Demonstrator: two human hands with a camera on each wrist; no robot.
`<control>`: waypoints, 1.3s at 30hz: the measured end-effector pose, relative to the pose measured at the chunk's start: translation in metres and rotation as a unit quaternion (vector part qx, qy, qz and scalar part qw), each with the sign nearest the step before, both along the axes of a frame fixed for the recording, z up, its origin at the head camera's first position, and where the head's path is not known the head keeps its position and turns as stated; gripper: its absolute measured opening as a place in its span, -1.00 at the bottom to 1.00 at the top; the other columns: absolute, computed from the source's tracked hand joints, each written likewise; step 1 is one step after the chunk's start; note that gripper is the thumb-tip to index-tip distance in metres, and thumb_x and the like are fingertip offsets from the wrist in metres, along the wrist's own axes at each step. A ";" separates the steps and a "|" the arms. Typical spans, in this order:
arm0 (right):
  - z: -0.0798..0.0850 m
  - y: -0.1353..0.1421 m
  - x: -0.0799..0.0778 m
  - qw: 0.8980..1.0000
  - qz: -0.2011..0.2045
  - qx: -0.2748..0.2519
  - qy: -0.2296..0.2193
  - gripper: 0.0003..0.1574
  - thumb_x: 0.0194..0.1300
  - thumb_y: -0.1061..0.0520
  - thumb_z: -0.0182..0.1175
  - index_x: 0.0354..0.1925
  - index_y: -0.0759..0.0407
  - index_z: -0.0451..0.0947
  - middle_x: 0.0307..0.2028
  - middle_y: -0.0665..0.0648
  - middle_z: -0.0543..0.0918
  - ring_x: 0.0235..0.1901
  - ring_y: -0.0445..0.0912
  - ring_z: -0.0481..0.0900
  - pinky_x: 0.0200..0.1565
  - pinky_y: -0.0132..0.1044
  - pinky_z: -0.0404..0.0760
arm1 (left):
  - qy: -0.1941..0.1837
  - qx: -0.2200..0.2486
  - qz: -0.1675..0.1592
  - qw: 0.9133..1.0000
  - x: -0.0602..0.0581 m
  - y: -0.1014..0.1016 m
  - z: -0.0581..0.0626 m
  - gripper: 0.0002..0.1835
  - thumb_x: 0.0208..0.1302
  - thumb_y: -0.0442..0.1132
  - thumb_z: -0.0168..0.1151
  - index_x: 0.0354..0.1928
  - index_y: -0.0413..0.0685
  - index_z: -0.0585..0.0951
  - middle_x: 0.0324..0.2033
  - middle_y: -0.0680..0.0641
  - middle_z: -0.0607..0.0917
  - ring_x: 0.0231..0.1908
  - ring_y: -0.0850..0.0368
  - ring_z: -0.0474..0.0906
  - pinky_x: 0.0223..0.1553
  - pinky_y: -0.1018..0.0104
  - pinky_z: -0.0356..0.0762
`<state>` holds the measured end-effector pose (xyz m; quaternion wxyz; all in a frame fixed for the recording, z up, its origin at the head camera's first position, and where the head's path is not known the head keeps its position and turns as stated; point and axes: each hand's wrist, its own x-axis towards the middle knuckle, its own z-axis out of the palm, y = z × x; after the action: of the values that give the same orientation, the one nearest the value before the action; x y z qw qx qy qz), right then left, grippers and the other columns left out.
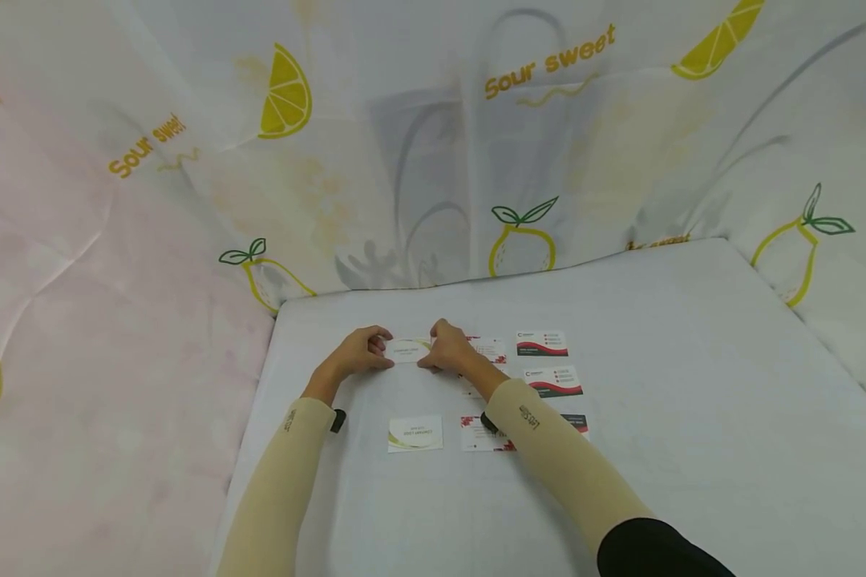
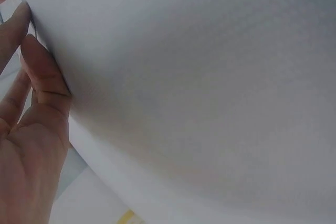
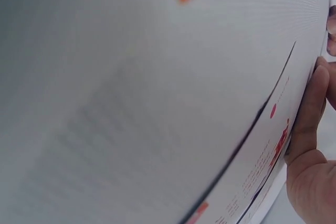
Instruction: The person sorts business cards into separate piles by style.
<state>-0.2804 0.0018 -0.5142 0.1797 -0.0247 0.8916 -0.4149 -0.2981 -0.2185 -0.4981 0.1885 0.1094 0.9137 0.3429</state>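
A white business card (image 1: 407, 350) with a green curved stripe lies at the far left of the cards in the head view. My left hand (image 1: 357, 354) holds its left end, thumb at the near corner and forefinger at the far one. At the opposite end, my right hand (image 1: 451, 350) grips the card the same way and covers its right edge. Just right of that hand is a white card with red patterns (image 1: 489, 349). In the right wrist view, the right hand's fingers (image 3: 310, 108) rest low beside a red-printed card (image 3: 262, 166).
Nearer me lies another green-striped card (image 1: 414, 433). A red-patterned card (image 1: 476, 433) sits beside it, partly under the right forearm. Several red-and-dark cards (image 1: 542, 343) form a column on the right. A lemon-print curtain (image 1: 433, 160) hangs behind the white table (image 1: 693, 385).
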 end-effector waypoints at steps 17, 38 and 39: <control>0.001 -0.001 0.001 1.000 0.011 -0.002 0.000 -0.19 0.10 0.03 0.50 0.20 0.26 0.35 -0.44 0.06 0.65 -0.52 -0.18 0.59 -0.18 -0.26 0.53 | 0.000 0.008 -0.006 1.000 -0.001 -0.001 -0.001 -0.44 0.07 -0.34 0.49 0.15 -0.23 0.53 -0.23 -0.12 0.56 -0.28 0.12 0.48 -0.21 0.33 0.46; 0.002 -0.001 0.001 1.000 0.009 -0.004 -0.005 -0.13 0.06 -0.01 0.52 0.19 0.20 0.29 -0.35 0.10 0.59 -0.46 -0.12 0.54 -0.26 -0.29 0.48 | -0.011 0.012 0.003 1.000 -0.004 -0.003 -0.006 -0.42 0.06 -0.32 0.51 0.15 -0.16 0.52 -0.26 -0.06 0.54 -0.29 0.13 0.46 -0.19 0.32 0.45; 0.003 -0.001 0.001 1.000 0.009 -0.005 -0.006 -0.12 0.06 -0.01 0.52 0.20 0.20 0.28 -0.35 0.10 0.59 -0.46 -0.12 0.54 -0.26 -0.29 0.48 | -0.012 0.012 0.003 1.000 -0.005 -0.003 -0.007 -0.42 0.06 -0.32 0.51 0.15 -0.16 0.52 -0.26 -0.06 0.53 -0.29 0.12 0.46 -0.18 0.32 0.45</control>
<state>-0.2799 0.0010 -0.5116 0.1888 -0.0312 0.8880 -0.4180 -0.3026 -0.2213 -0.5051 0.1969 0.1053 0.9075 0.3557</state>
